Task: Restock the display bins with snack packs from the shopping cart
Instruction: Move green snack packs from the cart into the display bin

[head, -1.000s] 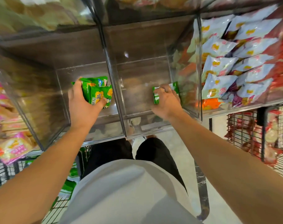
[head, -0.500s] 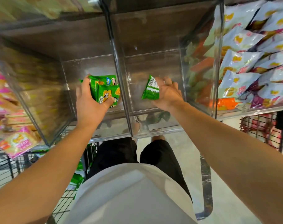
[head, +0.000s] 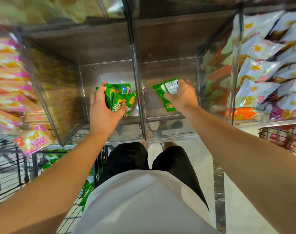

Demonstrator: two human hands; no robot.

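The right hand [head: 181, 95] has turned its green foil snack pack [head: 165, 95] label-up in the clear acrylic bin [head: 169, 130] — gripping it; left hand [head: 101, 112] clutches two green packs [head: 120, 98].

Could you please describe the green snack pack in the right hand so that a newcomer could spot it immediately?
Find the two clear display bins at the centre of the shelf, split by a divider. Over the right one, the right hand holds a green snack pack. Unlike the two packs in the left hand, it shows its back, with a white barcode label.
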